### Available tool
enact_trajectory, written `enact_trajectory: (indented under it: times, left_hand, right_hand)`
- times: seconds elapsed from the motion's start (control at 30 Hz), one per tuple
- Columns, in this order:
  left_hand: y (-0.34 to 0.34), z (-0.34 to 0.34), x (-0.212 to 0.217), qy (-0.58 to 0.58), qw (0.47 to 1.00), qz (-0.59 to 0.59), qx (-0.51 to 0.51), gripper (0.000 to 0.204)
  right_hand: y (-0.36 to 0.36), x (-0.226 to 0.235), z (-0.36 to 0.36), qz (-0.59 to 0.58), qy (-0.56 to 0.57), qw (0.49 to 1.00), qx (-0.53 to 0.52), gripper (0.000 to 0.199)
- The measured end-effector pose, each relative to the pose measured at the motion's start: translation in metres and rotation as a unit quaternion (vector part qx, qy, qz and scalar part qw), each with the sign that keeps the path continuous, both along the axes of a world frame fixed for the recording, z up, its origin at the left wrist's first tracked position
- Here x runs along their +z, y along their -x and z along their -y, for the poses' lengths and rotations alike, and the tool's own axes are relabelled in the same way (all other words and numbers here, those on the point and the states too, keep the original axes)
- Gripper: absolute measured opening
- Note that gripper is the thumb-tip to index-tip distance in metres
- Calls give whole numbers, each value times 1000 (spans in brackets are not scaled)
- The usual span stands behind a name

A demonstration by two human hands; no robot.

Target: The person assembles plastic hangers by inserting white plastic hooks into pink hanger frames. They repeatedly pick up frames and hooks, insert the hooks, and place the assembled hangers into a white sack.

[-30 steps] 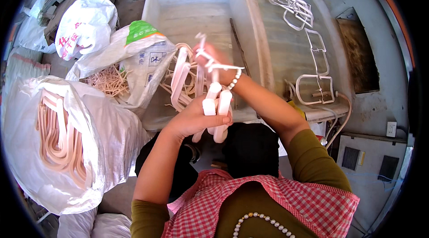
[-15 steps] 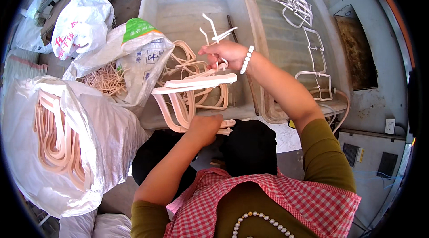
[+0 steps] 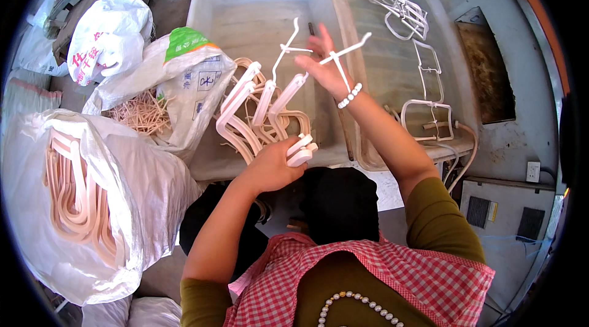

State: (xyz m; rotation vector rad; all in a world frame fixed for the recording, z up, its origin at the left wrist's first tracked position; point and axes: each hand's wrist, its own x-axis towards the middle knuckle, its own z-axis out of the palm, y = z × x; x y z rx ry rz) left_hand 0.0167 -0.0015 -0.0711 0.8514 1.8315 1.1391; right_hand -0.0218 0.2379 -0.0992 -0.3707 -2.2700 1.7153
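My left hand is closed around a bunch of pale pink curved plastic pieces, whose long flat ends point up and away from me. Thin white branched plastic sticks rise from the far ends of two of them. My right hand, a white bead bracelet at its wrist, is raised just beyond these ends with fingers stretched out and apart. A second white branched stick crosses in front of this hand. More pink pieces lie behind the bunch in a pale plastic tub.
A second tub on the right holds white wire-like frames. On the left stand an open white sack of pink curved pieces and a sack of thin pink sticks. A hose hangs by the right tub's near corner.
My left hand has tipped the pink pieces so their far ends point upward. My right hand has opened and moved slightly right, away from the white stick it was at.
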Motion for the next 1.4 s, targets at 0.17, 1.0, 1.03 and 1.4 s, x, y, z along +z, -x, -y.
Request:
enact_trajectory:
  times: [0.17,1.0,1.03,1.4]
  left_hand:
    - [1,-1,5,2,984,176,3,23]
    - [-4,2,-7,94,961,-234,-109,31]
    - [-2,-1,-8,96,957,-258,-88,31]
    - [-12,-5,-11,101,972,-197,-81,28]
  right_hand:
    - [-26,21,-18,-214,-387,892,89,113]
    - [-31,45,-25,82,-398,914,19,25]
    - [-39,25,-28,249,-59,967,4,29]
    - [-85,-22,-6,407,242,879,48,30]
